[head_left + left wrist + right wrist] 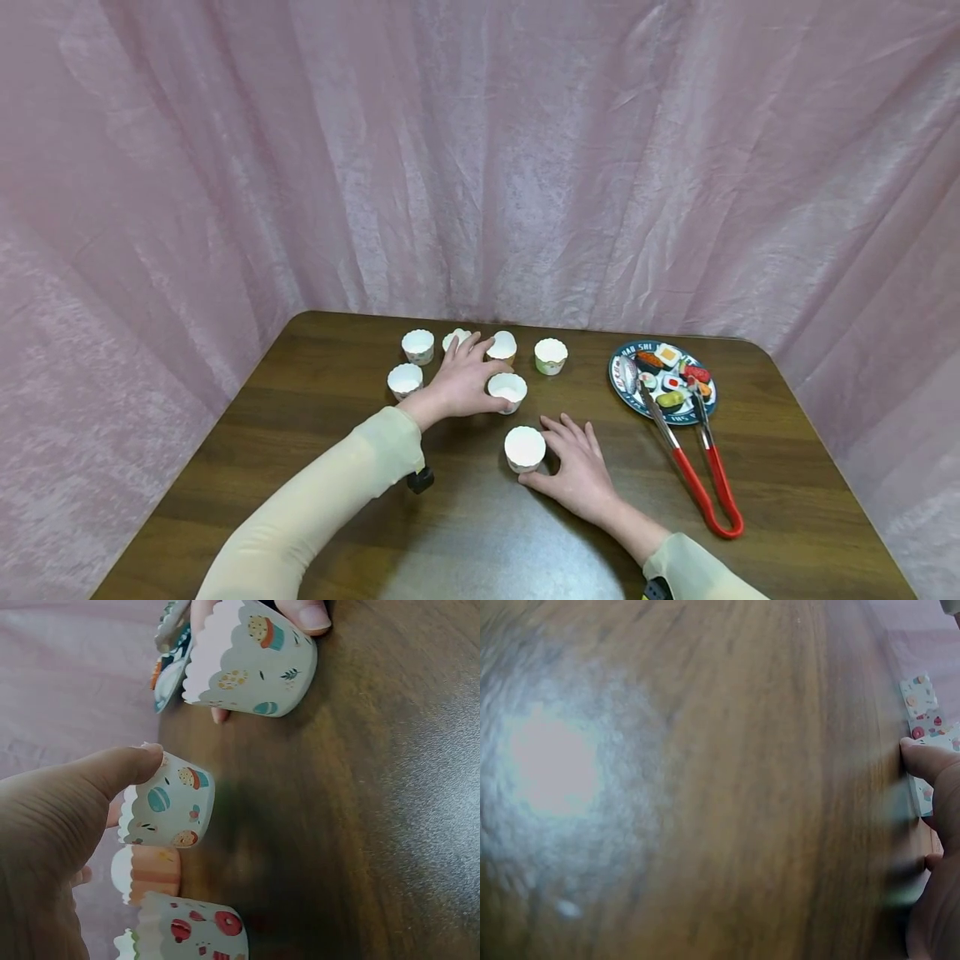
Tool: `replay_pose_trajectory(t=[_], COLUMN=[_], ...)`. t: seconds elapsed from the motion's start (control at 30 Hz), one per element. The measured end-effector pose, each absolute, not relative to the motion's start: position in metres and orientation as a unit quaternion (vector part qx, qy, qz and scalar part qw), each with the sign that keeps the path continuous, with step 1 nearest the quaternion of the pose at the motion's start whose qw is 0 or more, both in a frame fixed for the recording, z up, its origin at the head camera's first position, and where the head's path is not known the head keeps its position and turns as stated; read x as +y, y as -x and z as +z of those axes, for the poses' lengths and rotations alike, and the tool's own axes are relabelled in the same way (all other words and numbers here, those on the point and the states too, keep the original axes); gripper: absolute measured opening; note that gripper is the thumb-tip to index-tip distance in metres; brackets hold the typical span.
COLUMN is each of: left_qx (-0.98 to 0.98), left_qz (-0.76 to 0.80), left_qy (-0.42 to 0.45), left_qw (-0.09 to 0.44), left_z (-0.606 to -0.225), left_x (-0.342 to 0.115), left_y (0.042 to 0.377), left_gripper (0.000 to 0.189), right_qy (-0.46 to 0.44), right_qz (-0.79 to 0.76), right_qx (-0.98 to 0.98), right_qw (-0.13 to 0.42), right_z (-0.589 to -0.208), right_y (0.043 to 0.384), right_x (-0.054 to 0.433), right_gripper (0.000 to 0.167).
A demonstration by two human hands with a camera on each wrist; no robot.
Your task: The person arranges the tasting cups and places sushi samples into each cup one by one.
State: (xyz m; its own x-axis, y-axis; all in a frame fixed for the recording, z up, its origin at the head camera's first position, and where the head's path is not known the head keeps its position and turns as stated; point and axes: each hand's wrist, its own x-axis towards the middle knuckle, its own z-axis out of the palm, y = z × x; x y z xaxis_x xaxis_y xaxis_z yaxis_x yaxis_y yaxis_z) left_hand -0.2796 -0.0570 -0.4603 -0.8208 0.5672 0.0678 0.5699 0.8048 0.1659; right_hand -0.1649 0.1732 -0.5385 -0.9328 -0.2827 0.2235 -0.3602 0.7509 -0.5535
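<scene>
White paper baking cups with scalloped rims and small printed pictures stand on the wooden table. My left hand (461, 383) reaches over the group, its thumb and forefinger about one baking cup (507, 390); in the left wrist view the thumb lies at the rim of this printed cup (176, 802). Nearer to me, my right hand (576, 471) has its thumb at the near side of another baking cup (524, 450) and its fingers along the right side. The right wrist view shows the right thumb (922, 759) against the printed wall.
More baking cups surround the left hand, among them one at the left (405, 381) and a greenish one (551, 357). On the right, red-handled tongs (693, 479) rest on a round plate (621, 392) with sushi-like pieces. A pink curtain (480, 167) hangs behind the table (337, 467).
</scene>
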Motion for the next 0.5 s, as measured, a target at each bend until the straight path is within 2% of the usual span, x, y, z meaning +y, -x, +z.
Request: replay_pose_trajectory(t=[0.5], left_qx=[-0.952], left_qz=[-0.095], left_qy=[0.289], left_qw=[-0.002], left_z=[-0.472], left_x=[-0.057], left_y=[0.280], left_gripper=[0.066], right_qy=[-0.176], right_qz=[0.310], right_qx=[-0.931], right_qw=[0.078], right_z=[-0.543], right_y=[0.165], right_x=[0.174], right_gripper=[0.060])
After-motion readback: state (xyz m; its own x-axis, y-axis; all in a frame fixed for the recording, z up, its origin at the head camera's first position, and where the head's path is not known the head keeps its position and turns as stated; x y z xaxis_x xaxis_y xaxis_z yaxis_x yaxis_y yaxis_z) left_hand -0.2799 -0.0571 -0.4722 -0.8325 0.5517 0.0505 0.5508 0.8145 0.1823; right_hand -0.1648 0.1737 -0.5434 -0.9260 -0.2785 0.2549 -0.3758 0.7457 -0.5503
